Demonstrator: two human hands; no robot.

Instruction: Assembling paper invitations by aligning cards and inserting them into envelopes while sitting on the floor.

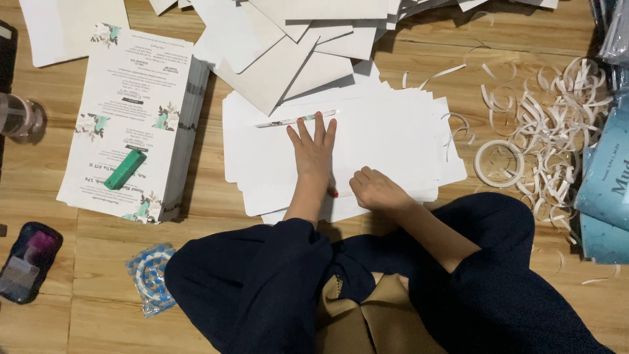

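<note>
Wooden floor (419, 72) holds everything. The left hand (313, 152) lies flat, fingers spread wide, on a white envelope (367, 141) in the middle, pressing its flap down. The right hand (375, 190) rests curled at the near edge, holding nothing I can see. To press well, I think the palm should slide along the whole flap. A stack of printed cards (131, 118) sits left. Paper strips (550, 124) lie right.

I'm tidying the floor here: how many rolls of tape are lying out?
1: a white tape roll on the wooden floor, right of the white envelopes, beside the curled paper strips. Others may be hidden under them.
</note>
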